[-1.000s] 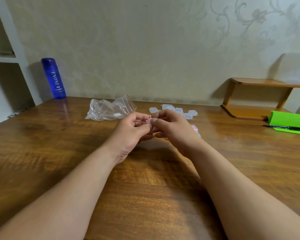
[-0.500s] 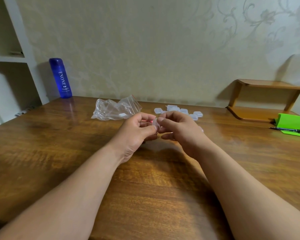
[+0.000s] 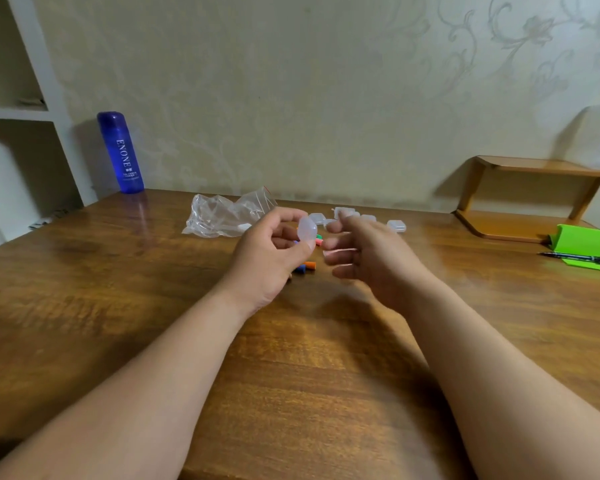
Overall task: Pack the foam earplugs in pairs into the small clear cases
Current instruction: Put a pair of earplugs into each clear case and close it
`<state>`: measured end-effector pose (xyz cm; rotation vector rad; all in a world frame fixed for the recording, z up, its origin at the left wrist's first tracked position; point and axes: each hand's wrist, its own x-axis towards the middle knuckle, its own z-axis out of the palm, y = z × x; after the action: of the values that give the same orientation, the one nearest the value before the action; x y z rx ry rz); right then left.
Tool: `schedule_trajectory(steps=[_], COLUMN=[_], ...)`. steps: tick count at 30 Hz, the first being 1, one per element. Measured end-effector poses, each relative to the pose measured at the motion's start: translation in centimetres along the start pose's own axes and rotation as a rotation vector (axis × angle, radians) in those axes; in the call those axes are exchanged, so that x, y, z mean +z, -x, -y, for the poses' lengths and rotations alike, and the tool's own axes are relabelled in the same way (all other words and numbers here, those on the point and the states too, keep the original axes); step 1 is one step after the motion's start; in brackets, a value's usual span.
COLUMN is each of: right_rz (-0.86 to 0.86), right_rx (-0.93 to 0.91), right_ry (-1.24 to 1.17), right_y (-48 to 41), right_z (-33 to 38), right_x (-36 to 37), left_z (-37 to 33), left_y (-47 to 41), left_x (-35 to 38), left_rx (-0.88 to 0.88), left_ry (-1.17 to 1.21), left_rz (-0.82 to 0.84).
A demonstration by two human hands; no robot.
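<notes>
Wooden table [image 3: 118, 306], blue bottle [image 3: 120, 152], bag [image 3: 222, 216] behind case [image 3: 307, 230]

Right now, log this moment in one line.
left hand: pinches small clear plastic case | right hand: open | colourful foam earplugs: loose on wooden table

glossy wooden table [image 3: 125, 306], clear plastic case [image 3: 307, 230], crinkled plastic bag [image 3: 222, 216]

Blue bottle [image 3: 121, 152], brown wood-grained table [image 3: 118, 289], cream scroll-patterned wall [image 3: 291, 98], green stand [image 3: 589, 239], orange and blue earplugs [image 3: 310, 265].
</notes>
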<state>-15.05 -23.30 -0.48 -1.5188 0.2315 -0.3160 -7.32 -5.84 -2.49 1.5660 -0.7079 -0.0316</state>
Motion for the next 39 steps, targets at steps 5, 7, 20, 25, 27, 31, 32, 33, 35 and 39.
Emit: schedule_trajectory(steps=[5,7,20,25,27,31,32,33,35,39], right_rz=[0.083,0.079,0.040,-0.022,-0.036,-0.014,-0.002,0.008,0.020,0.054], right_rx=[-0.073,-0.096,-0.370,-0.232,-0.209,-0.192,-0.195,-0.199,-0.197,-0.181], right_ry=[0.105,0.124,0.356,0.227,0.208,0.182,0.194,0.206,0.210,0.220], right_y=[0.2,0.3,1.1,0.8,0.6,0.6,0.7,0.8,0.9,0.9], right_z=[-0.9,-1.0,-0.8,-0.7,-0.7,-0.8,-0.7,-0.7,-0.7,-1.1], right_x=[1.1,1.1,1.6,1.4,1.3,1.4,1.5,1.6,1.9,2.1], left_z=[0.5,0.3,-0.4,-0.4,-0.4,-0.6,-0.6,-0.7,-0.6,-0.6], left_y=[-0.1,-0.1,-0.2,0.1,0.1,-0.1,0.0,0.0,0.1,0.0], left_x=[0.0,0.2,0.0,0.0,-0.2,-0.8,-0.9,-1.1,-1.4,-1.8], left_rx=[0.045,0.005,-0.233,-0.183,-0.184,-0.197,-0.205,-0.213,-0.223,-0.218], left_ry=[-0.093,-0.040,0.363,0.264,0.251,0.243,0.241,0.239,0.225,0.176], left_rz=[0.069,0.086,0.088,0.116,0.144,0.182,0.190,0.202,0.228,0.246])
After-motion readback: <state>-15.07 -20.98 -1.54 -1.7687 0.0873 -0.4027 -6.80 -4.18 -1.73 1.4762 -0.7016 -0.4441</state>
